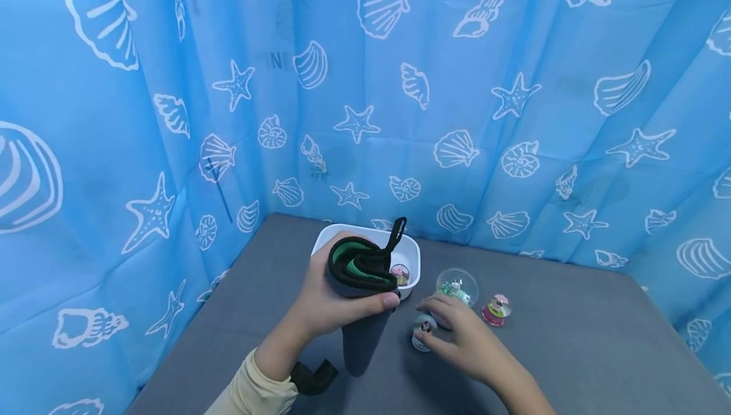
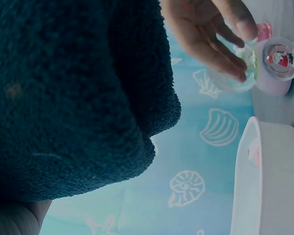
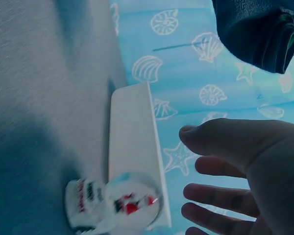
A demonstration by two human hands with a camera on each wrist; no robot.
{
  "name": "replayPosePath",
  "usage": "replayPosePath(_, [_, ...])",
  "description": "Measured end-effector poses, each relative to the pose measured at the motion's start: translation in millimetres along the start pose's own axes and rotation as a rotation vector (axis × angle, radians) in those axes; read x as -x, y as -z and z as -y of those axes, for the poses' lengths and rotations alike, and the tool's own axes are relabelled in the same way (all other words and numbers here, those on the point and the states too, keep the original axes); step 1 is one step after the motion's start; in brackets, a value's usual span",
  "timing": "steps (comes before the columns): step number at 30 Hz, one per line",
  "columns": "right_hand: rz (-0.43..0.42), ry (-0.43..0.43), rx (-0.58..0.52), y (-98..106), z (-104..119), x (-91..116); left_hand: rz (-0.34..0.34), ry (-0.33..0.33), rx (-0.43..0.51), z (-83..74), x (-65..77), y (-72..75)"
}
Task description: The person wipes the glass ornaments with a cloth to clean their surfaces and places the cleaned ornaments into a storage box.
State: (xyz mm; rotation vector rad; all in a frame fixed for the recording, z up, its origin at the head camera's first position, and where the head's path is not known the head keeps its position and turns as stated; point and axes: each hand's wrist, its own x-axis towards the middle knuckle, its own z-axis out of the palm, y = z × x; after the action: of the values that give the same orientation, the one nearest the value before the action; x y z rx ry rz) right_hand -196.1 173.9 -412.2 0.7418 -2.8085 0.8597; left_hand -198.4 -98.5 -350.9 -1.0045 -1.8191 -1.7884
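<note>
Nearest the viewer, a pale sleeve (image 1: 257,384) leads to the left hand (image 1: 322,304), whose fingers and thumb are curled round a folded dark cloth (image 1: 361,272) with a green inner face; the cloth is held above the tabletop (image 1: 571,329), its loop (image 1: 398,232) standing up. A dark curved object (image 1: 314,377) appears beside the sleeve. The right hand (image 1: 457,335), fingers loosely spread and grasping nothing, hovers near a small snow globe (image 1: 421,332) with a lettered white base and a red-and-black figure; the right wrist view shows a gap between thumb and globe. Just beyond stand a larger globe (image 1: 457,285), partly hidden by the hand, and, to its right, a pink-based globe (image 1: 495,310). Farther left, behind the cloth, sits a white bin (image 1: 409,250) containing another globe (image 1: 401,273). A blue curtain (image 1: 434,123) printed with white shells and starfish forms the background.
</note>
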Motion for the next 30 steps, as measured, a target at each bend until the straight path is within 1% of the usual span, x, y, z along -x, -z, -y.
replayPosePath(4, [-0.031,0.006,-0.004,-1,-9,7,0.010,0.002,0.002,0.5,-0.2,-2.3])
replayPosePath(8, [-0.027,0.001,0.014,-1,-18,8,0.032,0.040,0.007,0.4,0.1,-3.7])
replayPosePath(10, [-0.009,-0.003,0.003,0,-22,7,0.040,0.070,0.004,0.5,0.5,-4.4])
replayPosePath(13, [0.021,-0.003,-0.043,2,-27,7,0.038,0.096,-0.011,1.9,1.4,-5.1])
replayPosePath(15, [0.039,-0.002,-0.071,4,-29,8,0.036,0.105,-0.021,2.6,1.7,-5.6])
replayPosePath(18, [0.067,-0.025,-0.118,5,-33,8,0.040,0.115,-0.027,3.0,1.6,-6.1])
replayPosePath(22, [0.127,-0.081,-0.174,5,-35,7,0.047,0.133,-0.026,2.1,1.7,-5.8])
replayPosePath(27, [0.212,-0.107,-0.202,0,-41,4,0.054,0.140,-0.024,0.9,2.0,-6.0])
replayPosePath(30, [0.225,-0.100,-0.199,-4,-44,2,0.057,0.138,-0.023,0.5,2.3,-6.2])
